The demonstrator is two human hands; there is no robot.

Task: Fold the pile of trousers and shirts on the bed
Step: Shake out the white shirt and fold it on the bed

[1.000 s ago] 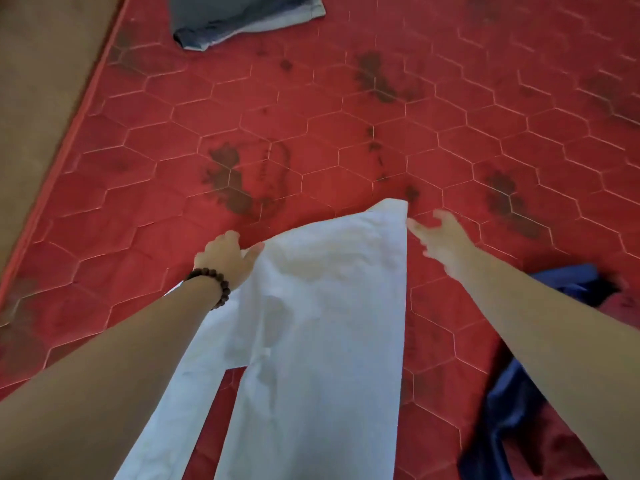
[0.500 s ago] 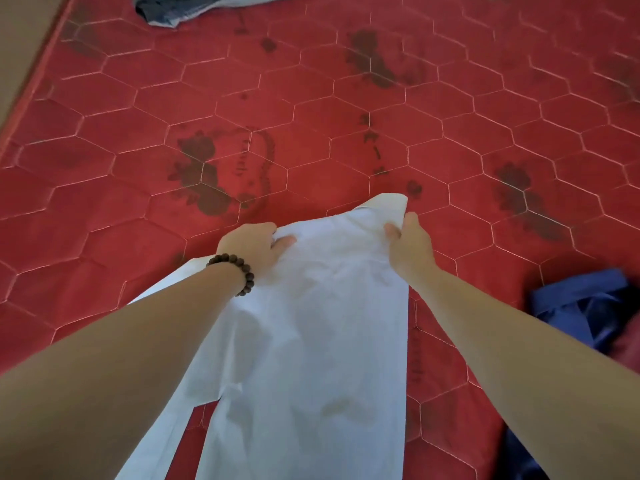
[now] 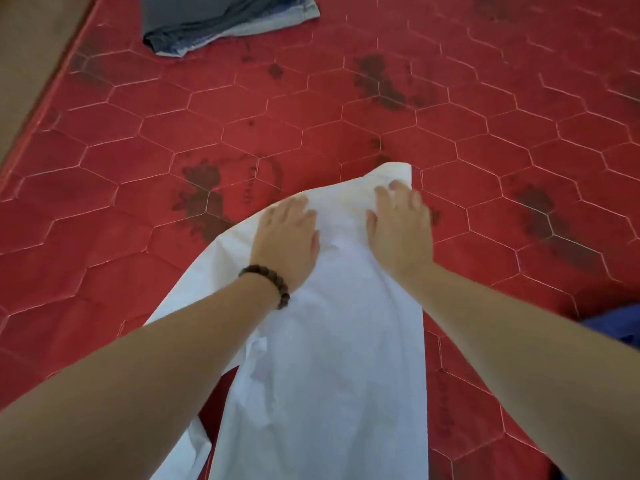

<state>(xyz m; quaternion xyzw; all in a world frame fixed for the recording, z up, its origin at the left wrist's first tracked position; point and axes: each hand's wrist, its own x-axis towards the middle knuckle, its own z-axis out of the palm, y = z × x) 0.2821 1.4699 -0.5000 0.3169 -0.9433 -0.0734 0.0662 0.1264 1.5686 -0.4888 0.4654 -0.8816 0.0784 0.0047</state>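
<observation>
Pressing flat on a white garment (image 3: 332,341) spread at six o'clock on the red quilted bed (image 3: 381,133), the left hand (image 3: 287,237) and right hand (image 3: 401,230) lay palms down, fingers straight, gripping nothing. This piece seemed only smoothed, not yet folded. One folded grey-blue garment (image 3: 225,22) sat at eleven o'clock, apparently finished. A blue cloth (image 3: 620,327) waited at four o'clock. Nothing blocked the hands.
</observation>
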